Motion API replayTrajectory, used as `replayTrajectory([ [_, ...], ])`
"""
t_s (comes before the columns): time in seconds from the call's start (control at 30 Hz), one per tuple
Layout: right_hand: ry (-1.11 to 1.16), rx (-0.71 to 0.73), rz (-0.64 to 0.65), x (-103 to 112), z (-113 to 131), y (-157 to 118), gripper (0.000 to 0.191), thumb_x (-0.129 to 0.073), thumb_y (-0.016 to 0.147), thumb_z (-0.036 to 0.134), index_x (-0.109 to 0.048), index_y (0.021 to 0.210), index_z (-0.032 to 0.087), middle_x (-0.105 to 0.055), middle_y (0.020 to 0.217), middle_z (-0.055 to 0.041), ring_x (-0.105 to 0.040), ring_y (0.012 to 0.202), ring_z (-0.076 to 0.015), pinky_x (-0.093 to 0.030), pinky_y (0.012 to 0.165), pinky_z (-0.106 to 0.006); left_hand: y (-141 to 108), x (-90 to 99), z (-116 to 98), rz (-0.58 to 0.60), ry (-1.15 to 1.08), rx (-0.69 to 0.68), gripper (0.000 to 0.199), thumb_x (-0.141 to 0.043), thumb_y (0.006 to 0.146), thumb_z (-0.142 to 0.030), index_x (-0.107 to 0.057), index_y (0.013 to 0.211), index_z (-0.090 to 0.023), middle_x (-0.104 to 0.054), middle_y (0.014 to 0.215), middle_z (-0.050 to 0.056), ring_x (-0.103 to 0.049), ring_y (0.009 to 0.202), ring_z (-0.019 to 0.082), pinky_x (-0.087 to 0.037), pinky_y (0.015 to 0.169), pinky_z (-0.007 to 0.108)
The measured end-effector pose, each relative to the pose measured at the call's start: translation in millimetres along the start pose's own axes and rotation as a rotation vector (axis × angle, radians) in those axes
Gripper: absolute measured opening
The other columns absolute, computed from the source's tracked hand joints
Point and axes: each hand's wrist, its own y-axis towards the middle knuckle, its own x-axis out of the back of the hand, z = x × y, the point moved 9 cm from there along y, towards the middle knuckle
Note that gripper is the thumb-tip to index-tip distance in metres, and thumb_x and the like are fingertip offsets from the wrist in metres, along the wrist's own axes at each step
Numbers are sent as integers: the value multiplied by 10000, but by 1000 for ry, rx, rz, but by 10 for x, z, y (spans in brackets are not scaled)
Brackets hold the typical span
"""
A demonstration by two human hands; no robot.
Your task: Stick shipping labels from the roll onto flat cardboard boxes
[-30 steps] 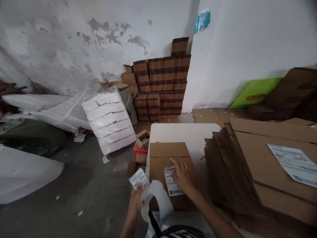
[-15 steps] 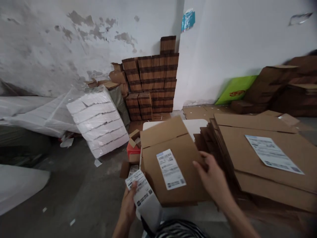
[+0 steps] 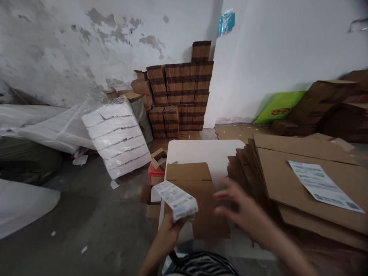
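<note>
My left hand [image 3: 169,232] is closed on a strip of printed shipping labels [image 3: 176,196], which curls over at its near end. Behind the strip, a flattened cardboard box [image 3: 205,197] lies on the white table [image 3: 198,149]; the strip covers part of it, and no label shows on the visible part. My right hand [image 3: 234,199], slightly blurred, is just right of that box with its fingers apart and nothing in them. Beside it on the right rises a stack of flattened boxes [image 3: 304,172], the top one bearing a white shipping label [image 3: 324,186].
Small open cartons [image 3: 153,193] and a red box [image 3: 153,173] stand left of the table. Plastic-wrapped white bundles [image 3: 117,138] lean farther left. Piled cardboard bundles [image 3: 181,92] line the wall, and a green bag [image 3: 280,107] sits at right.
The labelled box that my right hand touched no longer shows its label; an unlabelled surface lies lower on the table. My right hand has come off it, and my left hand has raised the label strip.
</note>
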Motion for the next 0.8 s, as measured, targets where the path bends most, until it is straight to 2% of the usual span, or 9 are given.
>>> replayTrajectory([
  [0.1, 98, -28, 242, -730, 18, -26, 328, -567, 752, 146, -580, 1069, 232, -648, 945, -24, -600, 891, -171, -481, 805, -313, -16, -60, 22, 40, 2, 4, 404, -733, 667, -314, -674, 1044, -181, -627, 1177, 99, -481, 1183, 297, -302, 1060, 401],
  [0.2, 69, -30, 243, -1016, -11, -64, 251, -488, 773, 71, -613, 930, 221, -642, 944, -29, -561, 925, -172, -438, 830, -312, -39, -171, 175, 118, -422, 237, 471, -642, 730, -441, -638, 1092, -140, -649, 1121, 129, -553, 1085, 328, -428, 934, 450],
  [0.33, 51, 131, 314, -1165, 185, -176, 223, -511, 751, 44, -604, 868, 210, -610, 911, -26, -518, 916, -173, -407, 807, -299, 34, -134, 345, -49, -830, 372, 359, -483, 844, -273, -609, 1074, -29, -673, 1035, 179, -603, 1033, 292, -469, 895, 393],
  [0.4, 94, 193, 312, -1069, 322, -166, 133, -516, 764, 70, -572, 757, 190, -573, 863, -25, -499, 900, -172, -396, 783, -291, 99, 81, 469, -194, -846, 343, 355, -459, 851, -214, -580, 1104, 4, -685, 987, 191, -617, 1013, 284, -480, 888, 380],
  [0.47, 223, 192, 257, -860, 370, -54, 107, -482, 821, 140, -533, 739, 186, -543, 826, -19, -496, 838, -155, -396, 742, -271, 120, 468, 586, -385, -812, 267, 382, -432, 868, -199, -525, 1183, -4, -704, 926, 163, -639, 971, 255, -492, 876, 348],
  [0.57, 349, 76, 23, -550, 90, 227, 155, -400, 895, 279, -478, 791, 195, -497, 749, 2, -478, 704, -131, -398, 651, -240, 32, 1081, 693, -629, -744, 154, 392, -374, 894, -148, -442, 1277, -104, -724, 820, 62, -671, 866, 166, -502, 841, 254],
  [0.63, 222, -28, -93, -579, -253, 347, 154, -422, 877, 325, -460, 797, 199, -477, 708, 11, -464, 648, -131, -394, 599, -234, -21, 1282, 734, -658, -699, 137, 359, -388, 891, -141, -477, 1239, -133, -725, 838, 47, -676, 842, 155, -511, 818, 246],
  [0.73, -14, -92, -77, -941, -686, 327, 99, -567, 760, 270, -531, 816, 196, -550, 775, -26, -515, 750, -182, -418, 695, -296, -37, 1229, 818, -555, -539, 200, 264, -499, 854, -205, -586, 1082, -106, -714, 932, 105, -674, 870, 216, -522, 817, 322],
  [0.8, -121, -104, -66, -1116, -896, 188, 299, -630, 683, 205, -586, 979, 216, -578, 1026, -81, -501, 994, -266, -373, 860, -405, -43, 1105, 908, -498, -378, 262, 259, -590, 806, -265, -621, 1010, -107, -708, 958, 123, -663, 904, 244, -501, 861, 357],
])
